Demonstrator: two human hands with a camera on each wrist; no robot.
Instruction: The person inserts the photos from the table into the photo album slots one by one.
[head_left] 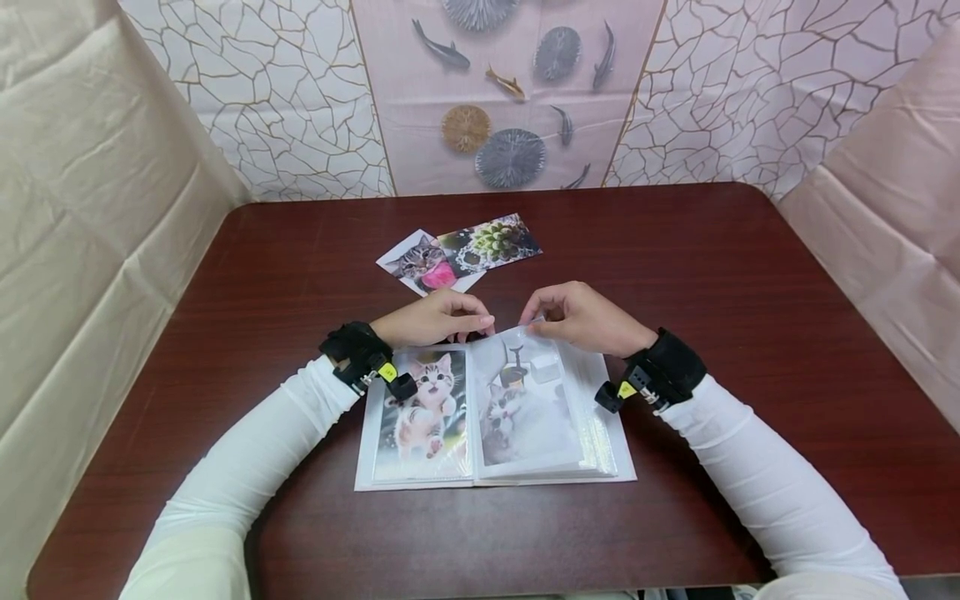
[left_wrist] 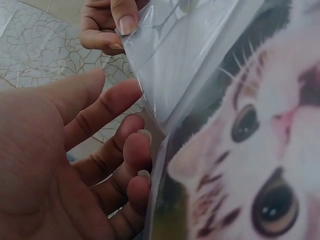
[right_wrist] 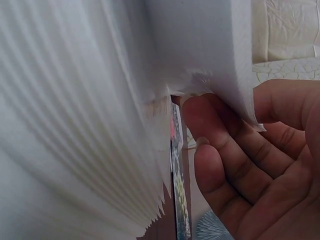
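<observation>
Album: lies open on the near middle of the surface (head_left: 697, 533), square to the person; the open album (head_left: 624, 467) sits within easy reach of both hands.
Right hand: this hand (head_left: 585, 319) pinches the far edge of the right-hand sleeve (head_left: 536, 425) between thumb and fingers, apparently so it stands clear of the pages beneath.
Left hand: fingers loosely spread, the hand (head_left: 442, 319) is at the album's far edge by the fold, seemingly to steady it; I can't tell how firmly it touches.
Kitten photo: this picture (head_left: 427, 408) lies flat in the left page.
Loose photos: a cat print (head_left: 420, 262) and a plant print (head_left: 495, 242) overlap beyond the album, probably there to leave it uncovered.
</observation>
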